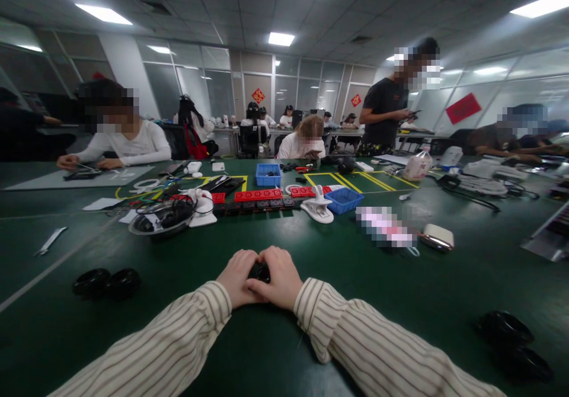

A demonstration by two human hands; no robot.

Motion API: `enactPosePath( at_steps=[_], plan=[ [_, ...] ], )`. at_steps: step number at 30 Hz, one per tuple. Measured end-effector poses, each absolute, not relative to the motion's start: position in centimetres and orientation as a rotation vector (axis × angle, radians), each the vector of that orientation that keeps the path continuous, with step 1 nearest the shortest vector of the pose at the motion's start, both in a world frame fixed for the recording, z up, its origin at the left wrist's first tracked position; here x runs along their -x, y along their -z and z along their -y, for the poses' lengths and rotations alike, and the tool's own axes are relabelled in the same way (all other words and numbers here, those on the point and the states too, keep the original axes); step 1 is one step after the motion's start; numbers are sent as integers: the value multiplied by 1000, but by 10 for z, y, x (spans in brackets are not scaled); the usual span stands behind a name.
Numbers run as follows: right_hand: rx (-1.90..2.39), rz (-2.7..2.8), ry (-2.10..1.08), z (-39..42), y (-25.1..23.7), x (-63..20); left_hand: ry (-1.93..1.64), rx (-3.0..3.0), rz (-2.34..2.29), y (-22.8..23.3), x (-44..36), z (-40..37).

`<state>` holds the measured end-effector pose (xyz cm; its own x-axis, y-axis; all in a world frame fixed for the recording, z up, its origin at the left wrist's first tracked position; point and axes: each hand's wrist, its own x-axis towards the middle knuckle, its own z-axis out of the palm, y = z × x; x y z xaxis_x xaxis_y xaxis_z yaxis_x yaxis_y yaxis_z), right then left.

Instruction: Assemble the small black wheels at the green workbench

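A green table (275,349) carries black round parts (106,282), blue bins (268,175), red strips (258,195) and a white tool (50,240).

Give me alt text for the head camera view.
Both hands, left hand and right hand, close together around a small black part on a green table. Two black rings lie to the left; co-workers sit at the far side.

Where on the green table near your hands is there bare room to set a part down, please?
Bare green table lies between the hands, left hand and right hand, which cup a small black part, and the red and black trays. More lies between the black rings and the left sleeve. The far middle is crowded around the blue bins.
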<state>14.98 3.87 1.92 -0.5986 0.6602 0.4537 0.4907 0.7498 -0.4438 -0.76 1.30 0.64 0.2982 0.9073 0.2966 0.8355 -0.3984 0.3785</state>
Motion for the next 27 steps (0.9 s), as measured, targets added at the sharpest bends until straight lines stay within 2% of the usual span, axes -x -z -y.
enactPosePath(
  at_steps=[9, 14, 19, 27],
  plan=[
    [948, 2409, -368, -36, -21, -145, -634, -2379, -1573, -3, 8, -16],
    [696, 2463, -376, -44, -24, -149, -709, -2302, -1378, 0, 15, -22],
    [388, 2400, -575, -47, -24, -152, -705, -2275, -1367, 1, 17, -22],
    [804, 2255, -556, -44, -14, -146, -654, -2363, -1530, -4, 17, -16]
  ],
)
